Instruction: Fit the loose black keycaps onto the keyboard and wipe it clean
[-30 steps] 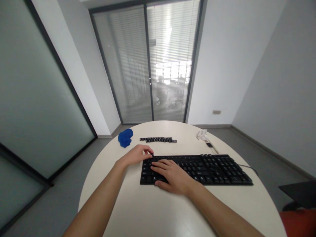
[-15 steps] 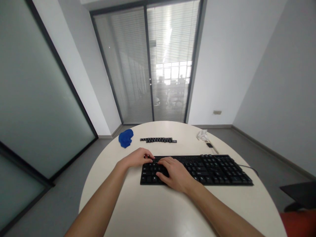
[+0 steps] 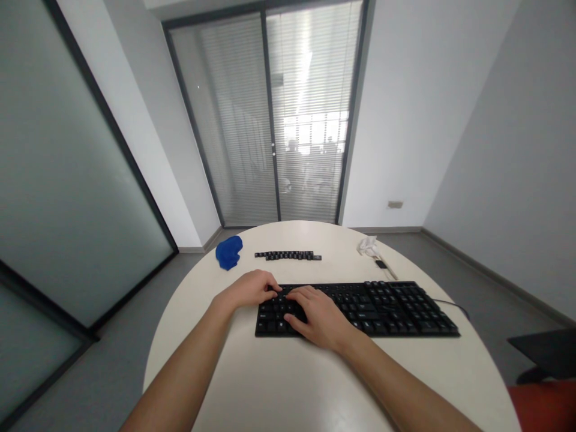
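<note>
Extending rightward from under both hands (image 3: 249,289) (image 3: 317,318), the keyboard (image 3: 405,309) lies.

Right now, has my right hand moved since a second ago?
Yes, your right hand shifted right: its fingers sit farther from the left end of the keyboard.

Ahead of you, dark-framed glass partition (image 3: 231,126); venetian blinds (image 3: 310,84) backlit; white wall (image 3: 414,108) at right; grey floor (image 3: 121,348); rounded cream tabletop (image 3: 270,384).
</note>
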`<state>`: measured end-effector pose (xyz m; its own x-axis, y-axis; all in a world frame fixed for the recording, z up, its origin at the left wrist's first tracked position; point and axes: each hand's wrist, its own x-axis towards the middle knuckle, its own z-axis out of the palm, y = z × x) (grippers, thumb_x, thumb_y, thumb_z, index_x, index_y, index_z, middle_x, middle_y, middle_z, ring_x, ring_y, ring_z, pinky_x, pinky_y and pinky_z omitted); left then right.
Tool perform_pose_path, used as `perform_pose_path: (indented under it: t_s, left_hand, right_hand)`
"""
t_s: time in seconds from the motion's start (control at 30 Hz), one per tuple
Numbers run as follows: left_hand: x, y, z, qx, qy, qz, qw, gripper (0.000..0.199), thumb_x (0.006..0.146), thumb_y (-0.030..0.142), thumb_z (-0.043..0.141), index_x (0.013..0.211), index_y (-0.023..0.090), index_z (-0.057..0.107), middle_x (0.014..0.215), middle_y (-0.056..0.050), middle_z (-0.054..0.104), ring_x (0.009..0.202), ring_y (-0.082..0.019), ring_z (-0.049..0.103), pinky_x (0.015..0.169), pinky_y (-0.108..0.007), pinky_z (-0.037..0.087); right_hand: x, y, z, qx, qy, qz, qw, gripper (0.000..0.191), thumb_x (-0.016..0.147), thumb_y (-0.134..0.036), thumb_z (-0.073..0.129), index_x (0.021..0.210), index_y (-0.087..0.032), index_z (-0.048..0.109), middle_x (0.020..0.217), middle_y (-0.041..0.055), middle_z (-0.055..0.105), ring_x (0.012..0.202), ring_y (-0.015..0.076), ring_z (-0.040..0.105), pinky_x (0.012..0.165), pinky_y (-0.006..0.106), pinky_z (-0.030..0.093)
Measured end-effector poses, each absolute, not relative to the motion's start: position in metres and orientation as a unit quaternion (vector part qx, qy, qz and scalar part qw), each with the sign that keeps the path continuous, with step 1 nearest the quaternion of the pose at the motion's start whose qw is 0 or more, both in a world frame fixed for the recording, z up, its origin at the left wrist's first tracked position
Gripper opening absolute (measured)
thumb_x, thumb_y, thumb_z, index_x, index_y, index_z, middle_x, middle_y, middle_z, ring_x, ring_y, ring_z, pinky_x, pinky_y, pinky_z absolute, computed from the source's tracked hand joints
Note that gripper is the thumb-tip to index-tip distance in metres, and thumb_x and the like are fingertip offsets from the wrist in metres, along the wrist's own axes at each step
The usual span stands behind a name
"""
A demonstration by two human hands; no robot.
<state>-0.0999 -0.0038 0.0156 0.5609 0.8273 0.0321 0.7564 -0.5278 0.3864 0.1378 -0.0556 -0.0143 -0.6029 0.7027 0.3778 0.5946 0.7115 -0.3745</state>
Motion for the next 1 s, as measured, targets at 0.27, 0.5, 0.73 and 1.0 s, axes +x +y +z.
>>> perform_pose_path:
  t_s: [0.27,0.5,0.73,1.0]
  left_hand:
    - [-0.095,-0.0069,0.0198,0.878,0.443,0.098,0.152,0.023,0.084,0.025,0.062,0.099,0.027,0.08,0.096,-0.003,0.077,0.09,-0.022,0.067,0.078,-0.027,0.046]
    - [-0.0934,-0.0086,0.0193,0.872,0.464,0.099,0.118,0.019,0.084,0.026,0.065,0.096,0.028,0.079,0.096,-0.003,0.077,0.087,-0.022,0.067,0.073,-0.028,0.045]
    - [-0.0977,-0.0061,0.0143,0.848,0.481,0.117,0.191,0.022,0.085,0.027,0.063,0.101,0.025,0.078,0.096,-0.002,0.077,0.082,-0.019,0.068,0.07,-0.025,0.045]
    - [-0.0976,-0.0053,0.0127,0.844,0.486,0.123,0.191,0.023,0.084,0.026,0.063,0.102,0.024,0.078,0.096,-0.002,0.077,0.081,-0.019,0.067,0.071,-0.026,0.046]
  right_hand:
    - [0.1382,-0.0551,-0.0158,-0.363,-0.89,0.104,0.255,0.034,0.093,-0.038,0.061,0.121,-0.018,0.064,0.123,0.0085,0.066,0.116,0.0254,0.057,0.101,0.04,0.045]
    - [0.1383,-0.0542,-0.0177,-0.361,-0.89,0.104,0.258,0.034,0.093,-0.038,0.061,0.121,-0.019,0.064,0.123,0.0089,0.066,0.115,0.0258,0.057,0.1,0.041,0.045]
    - [0.1384,-0.0549,-0.0155,-0.363,-0.89,0.105,0.255,0.034,0.094,-0.037,0.06,0.121,-0.018,0.064,0.123,0.0085,0.066,0.115,0.0258,0.057,0.101,0.041,0.045]
    - [0.1383,-0.0547,-0.0158,-0.362,-0.891,0.106,0.251,0.034,0.094,-0.037,0.06,0.122,-0.018,0.063,0.124,0.0085,0.066,0.116,0.0256,0.057,0.101,0.04,0.044]
